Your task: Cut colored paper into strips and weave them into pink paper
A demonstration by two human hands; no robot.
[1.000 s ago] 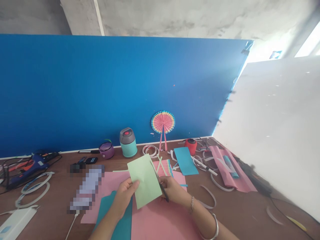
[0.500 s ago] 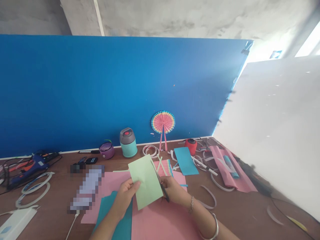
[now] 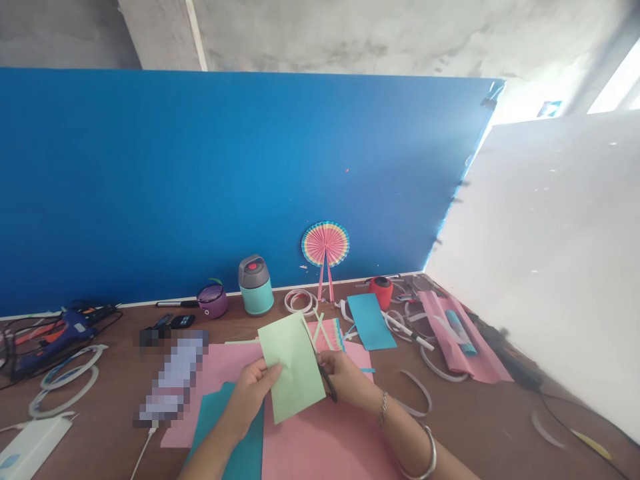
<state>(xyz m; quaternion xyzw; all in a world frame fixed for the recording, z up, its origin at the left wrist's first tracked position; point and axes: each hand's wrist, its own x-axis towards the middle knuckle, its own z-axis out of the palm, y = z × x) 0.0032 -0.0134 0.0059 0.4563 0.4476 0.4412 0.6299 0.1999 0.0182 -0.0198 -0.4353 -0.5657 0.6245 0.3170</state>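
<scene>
**A:** Where are the person's hands?

**B:** Low at the centre, above a brown table [image 3: 480, 427]. The left hand [image 3: 249, 395] pinches the left edge of a light green paper [image 3: 295, 367], holding it tilted up off the surface. The right hand [image 3: 346, 380] is closed around dark scissors [image 3: 327, 385], which sit against the paper's right edge.

**A:** And beneath them?

**B:** A pink sheet [image 3: 320, 443] with a teal sheet [image 3: 240, 447] lying over its left part. Farther back, a round paper fan [image 3: 325, 243] leans against the blue wall.
</scene>
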